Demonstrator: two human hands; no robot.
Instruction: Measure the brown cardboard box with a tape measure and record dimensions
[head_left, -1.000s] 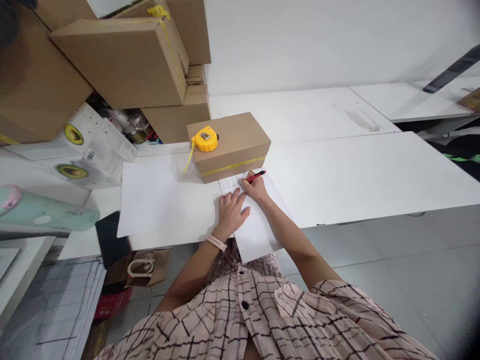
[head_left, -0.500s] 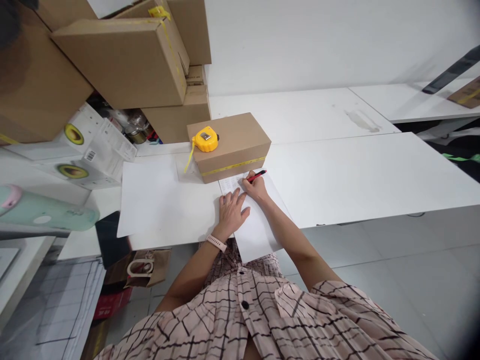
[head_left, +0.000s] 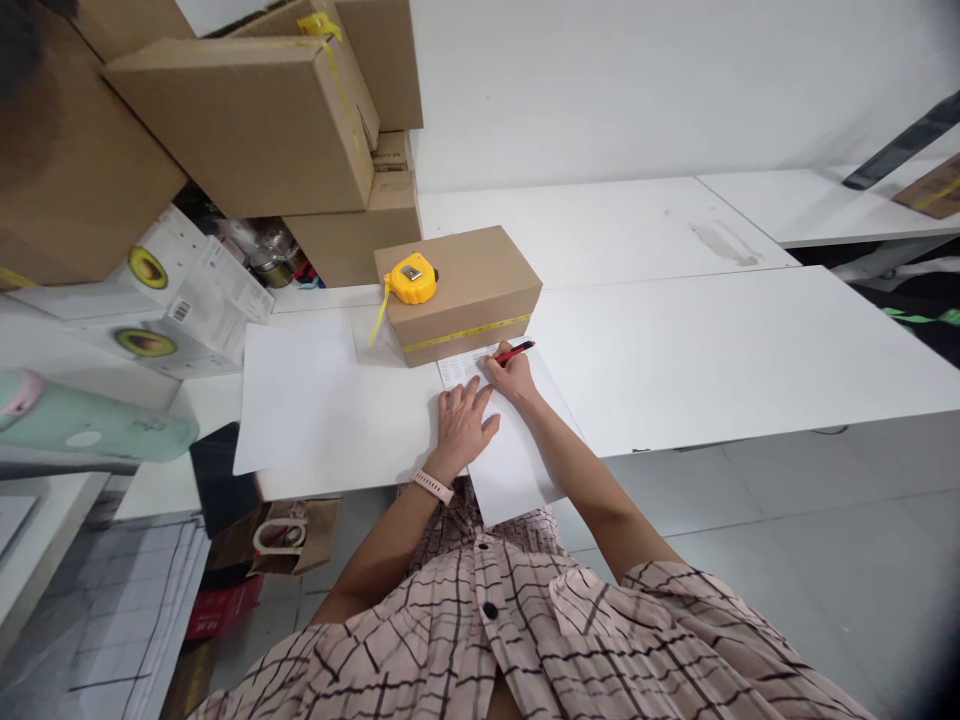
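Note:
A red and black pen [head_left: 516, 352] is gripped in my right hand [head_left: 511, 376], which rests on the upper part of a white sheet of paper [head_left: 514, 470]. Rows of small print show near the sheet's top; the pen's tip is hidden by my fingers. My left hand [head_left: 463, 425] lies flat with fingers spread, partly on the sheet's left edge and partly on the table. Just beyond both hands sits a closed cardboard box [head_left: 472, 285] with yellow tape along its side. On its left end rests a yellow tape measure [head_left: 412, 278].
Another white sheet [head_left: 296, 395] lies on the left of the white table [head_left: 720, 360]. Cardboard boxes [head_left: 255, 130] are stacked at the back left, above white boxes with avocado pictures [head_left: 191, 290]. A mint-green bottle [head_left: 97, 420] and a paper bag [head_left: 315, 535] are at the left.
The pen's upper end has shifted very slightly to the right. Both hands, the sheet, the box and the tape measure stay in place.

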